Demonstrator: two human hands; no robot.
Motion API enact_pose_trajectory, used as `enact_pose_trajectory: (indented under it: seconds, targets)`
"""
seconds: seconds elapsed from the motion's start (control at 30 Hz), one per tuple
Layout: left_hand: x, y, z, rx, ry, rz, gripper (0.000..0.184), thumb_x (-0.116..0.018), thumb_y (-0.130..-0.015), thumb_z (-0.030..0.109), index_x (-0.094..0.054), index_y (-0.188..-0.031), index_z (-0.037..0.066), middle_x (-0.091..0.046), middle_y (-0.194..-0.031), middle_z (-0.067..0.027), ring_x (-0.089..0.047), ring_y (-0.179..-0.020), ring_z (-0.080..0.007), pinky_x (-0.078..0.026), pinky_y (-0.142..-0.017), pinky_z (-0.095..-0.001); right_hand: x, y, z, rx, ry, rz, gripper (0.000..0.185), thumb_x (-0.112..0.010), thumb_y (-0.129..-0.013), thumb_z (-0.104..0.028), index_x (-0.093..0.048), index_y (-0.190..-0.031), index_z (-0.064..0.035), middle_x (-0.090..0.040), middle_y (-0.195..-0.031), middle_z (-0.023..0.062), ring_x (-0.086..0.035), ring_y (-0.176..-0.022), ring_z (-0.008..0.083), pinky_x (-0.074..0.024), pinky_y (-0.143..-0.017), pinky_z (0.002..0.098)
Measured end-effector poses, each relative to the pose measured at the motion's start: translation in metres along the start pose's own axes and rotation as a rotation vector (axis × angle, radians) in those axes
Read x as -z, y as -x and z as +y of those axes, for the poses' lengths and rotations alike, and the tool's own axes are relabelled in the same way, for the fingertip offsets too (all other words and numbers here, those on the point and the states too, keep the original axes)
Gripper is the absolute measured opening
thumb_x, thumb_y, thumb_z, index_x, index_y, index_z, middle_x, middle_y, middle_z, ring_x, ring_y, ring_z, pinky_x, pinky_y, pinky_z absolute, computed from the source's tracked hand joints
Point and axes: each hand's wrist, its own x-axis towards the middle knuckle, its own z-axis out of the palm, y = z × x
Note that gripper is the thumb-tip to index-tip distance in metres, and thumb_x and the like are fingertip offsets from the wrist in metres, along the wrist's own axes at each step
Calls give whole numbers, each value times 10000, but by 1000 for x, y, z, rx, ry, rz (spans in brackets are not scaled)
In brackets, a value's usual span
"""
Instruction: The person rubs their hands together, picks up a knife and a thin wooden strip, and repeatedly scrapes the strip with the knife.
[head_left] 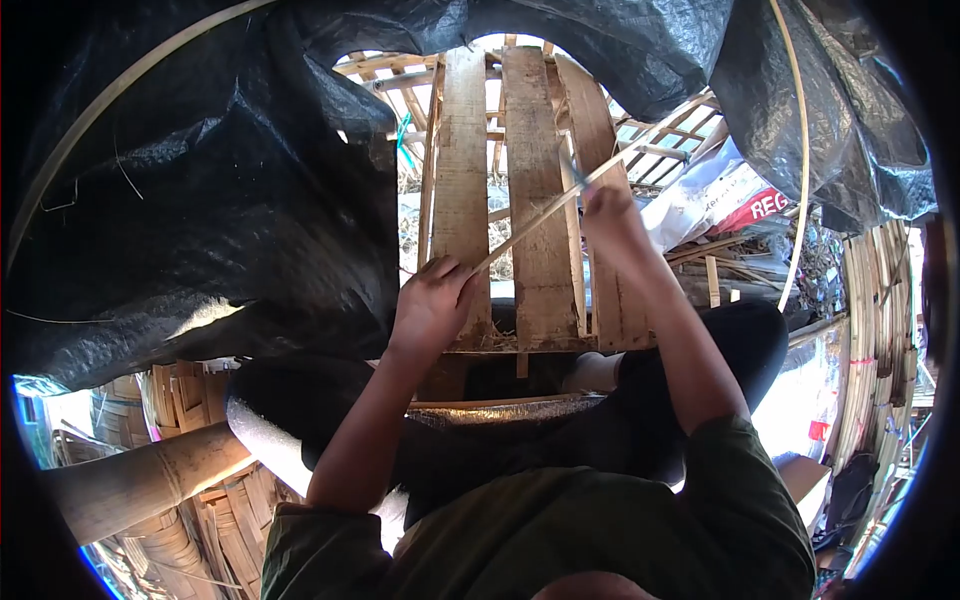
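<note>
A long, thin bamboo strip (pixel 540 217) slants across the wooden planks (pixel 534 150) in front of me, rising toward the upper right. Its near end is in my left hand (pixel 434 300), whose fingers are closed round it above the left plank. My right hand (pixel 612 215) is closed on a knife (pixel 577 170) beside the strip, over the right-hand planks. The blade is smeared by motion, and the handle is hidden in my fist. Whether the blade touches the strip I cannot tell.
Black plastic sheeting (pixel 270 220) hangs on the left and over the top. A white and red printed sack (pixel 725 200) lies at the right, near bundled bamboo strips (pixel 868 370). A thick bamboo pole (pixel 150 475) is at lower left, above woven bamboo (pixel 170 540).
</note>
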Motion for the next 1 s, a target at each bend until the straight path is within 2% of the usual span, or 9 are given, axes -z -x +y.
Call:
enact_pose_trajectory:
  seconds: [0.17, 0.2, 0.27, 0.4, 0.53, 0.73, 0.77, 0.87, 1.0]
  targets:
    - [-2, 0, 1, -9, 15, 23, 75, -722, -835, 78, -672, -871, 35, -613, -810, -105, -641, -763, -319, -531, -658, -411, 70, -14, -42, -497, -508, -666, 451, -468, -1030, -358, -625, -935, 53, -632, -653, 99, -655, -621, 213, -532, -533, 414]
    - [-2, -1, 2, -8, 13, 38, 77, -724, -833, 77, -672, -872, 35, -614, -810, -106, -641, -763, -320, -531, -657, -411, 69, -20, -33, -623, -510, -531, 442, -472, -1031, -353, -636, -933, 46, -634, -659, 78, -675, -664, 221, -549, -633, 426]
    - [-2, -1, 1, 6, 5, 17, 76, -722, -833, 73, -673, -876, 33, -614, -810, -106, -641, -765, -320, -530, -659, -414, -37, -1, 43, 56, -118, 96, 445, -457, -1035, -345, -645, -933, 45, -638, -663, 111, -673, -635, 248, -550, -646, 412]
    - [-4, 0, -1, 29, 34, 2, 84, -720, -837, 77, -675, -890, 28, -610, -816, -111, -637, -765, -324, -529, -664, -421, 55, 2, -65, -372, -432, -569, 484, -406, -1046, -343, -634, -867, 45, -630, -653, 184, -677, -592, 273, -546, -585, 432]
    - [-18, -13, 6, -56, 64, 7, 86, -712, -852, 81, -676, -902, 21, -607, -828, -117, -630, -770, -333, -523, -671, -426, 37, -13, -24, -537, -515, -241, 458, -365, -1061, -307, -601, -957, 71, -621, -645, 179, -628, -495, 234, -488, -460, 413]
    - [-21, -17, 9, -16, 100, -30, 88, -699, -869, 69, -680, -928, 6, -607, -839, -131, -618, -781, -348, -510, -680, -434, 52, -12, -34, -555, -558, -473, 435, -399, -1056, -260, -628, -1030, 109, -661, -714, 208, -665, -568, 254, -481, -455, 404]
    - [-21, -17, 9, -16, 89, -31, 80, -682, -883, 92, -662, -902, 16, -591, -840, -122, -624, -796, -340, -518, -693, -432, 52, -12, -29, -434, -413, -177, 425, -409, -1051, -251, -643, -1000, 99, -663, -732, 238, -693, -643, 284, -497, -466, 410]
    - [-22, -17, 9, -12, 96, -20, 95, -664, -898, 117, -640, -875, 28, -578, -844, -112, -631, -812, -331, -527, -708, -428, 43, 11, -72, -350, -445, -533, 426, -428, -1045, -250, -649, -954, 103, -660, -809, 309, -715, -754, 338, -522, -472, 403]
    - [-22, -17, 10, -22, 61, -11, 91, -669, -893, 119, -637, -872, 36, -583, -850, -110, -635, -815, -327, -533, -714, -426, 64, -15, -49, -530, -513, -517, 413, -402, -1071, -281, -586, -1090, 89, -587, -664, 91, -542, -453, 181, -500, -440, 363]
